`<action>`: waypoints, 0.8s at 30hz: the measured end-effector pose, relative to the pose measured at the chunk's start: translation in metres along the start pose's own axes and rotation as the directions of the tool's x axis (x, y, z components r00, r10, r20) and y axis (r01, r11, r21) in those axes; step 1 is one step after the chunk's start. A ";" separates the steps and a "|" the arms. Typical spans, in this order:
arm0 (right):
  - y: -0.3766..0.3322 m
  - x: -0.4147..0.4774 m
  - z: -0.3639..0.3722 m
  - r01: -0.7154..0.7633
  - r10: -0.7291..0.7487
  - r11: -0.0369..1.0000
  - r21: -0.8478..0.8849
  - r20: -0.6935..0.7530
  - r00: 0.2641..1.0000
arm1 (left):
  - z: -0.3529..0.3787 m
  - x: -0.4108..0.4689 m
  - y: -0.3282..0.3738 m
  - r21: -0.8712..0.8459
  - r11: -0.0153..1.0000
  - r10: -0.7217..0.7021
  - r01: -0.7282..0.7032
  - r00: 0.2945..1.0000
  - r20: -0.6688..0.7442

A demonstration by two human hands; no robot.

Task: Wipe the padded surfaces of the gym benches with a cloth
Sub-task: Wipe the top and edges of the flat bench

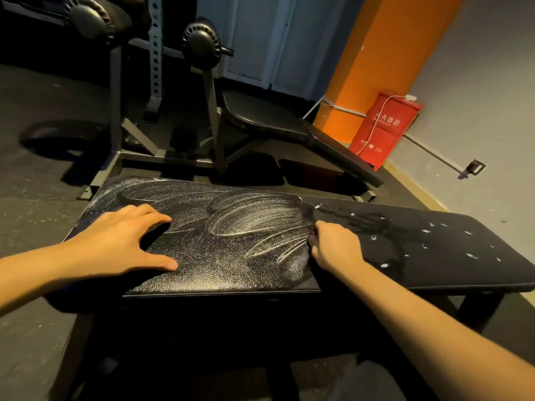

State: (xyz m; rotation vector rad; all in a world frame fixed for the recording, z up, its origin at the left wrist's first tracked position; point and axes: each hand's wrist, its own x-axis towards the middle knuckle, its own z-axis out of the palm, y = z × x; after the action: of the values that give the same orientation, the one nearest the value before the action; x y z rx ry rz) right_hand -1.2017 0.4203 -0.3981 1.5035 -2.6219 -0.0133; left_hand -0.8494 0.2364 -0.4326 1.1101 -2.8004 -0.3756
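Behind the flat bench (231, 270), in the upper middle of the frame, stands an incline bench (269, 117) on a grey frame, with two roller pads (202, 44) above it. At upper right, a red box (385, 128) against an orange pillar (376, 53) reads "119" under Chinese characters, and a white cable (376, 120) trails over it. The flat bench fills the lower middle, its long axis running left to right. Pale wiping streaks mark its left half. The left hand (121, 238) presses flat there, fingers spread. The right hand (335, 247), fingers curled, grips the edge of a dark cloth (434, 250) flecked with white lint on the right half.
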 end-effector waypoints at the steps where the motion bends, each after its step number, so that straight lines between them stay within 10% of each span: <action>1: -0.012 -0.005 0.001 0.023 -0.023 1.000 0.020 -0.015 1.000 | 0.000 0.000 0.000 0.003 1.000 0.000 0.000 1.000 0.000; 5: -0.060 -0.049 0.012 0.387 -0.393 0.896 0.218 -0.020 0.919 | 0.002 -0.001 0.000 -0.014 1.000 -0.005 0.004 1.000 -0.006; 11: -0.009 0.018 0.008 -0.045 0.042 0.999 -0.030 -0.101 0.994 | -0.002 -0.002 0.004 -0.013 1.000 -0.012 0.012 1.000 0.010; 17: -0.103 -0.047 0.009 0.541 -0.550 0.787 0.295 -0.060 0.833 | -0.002 -0.003 0.003 -0.038 0.999 -0.009 0.009 1.000 0.006; 24: -0.052 0.053 0.016 -0.019 0.028 0.999 0.050 -0.189 0.982 | -0.003 -0.008 0.008 -0.032 0.999 -0.006 0.006 1.000 -0.005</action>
State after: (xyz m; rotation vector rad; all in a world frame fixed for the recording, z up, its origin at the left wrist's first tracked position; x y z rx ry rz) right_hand -1.1857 0.3474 -0.4120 1.4120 -2.5048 0.1865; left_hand -0.8482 0.2474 -0.4273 1.1121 -2.7773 -0.4159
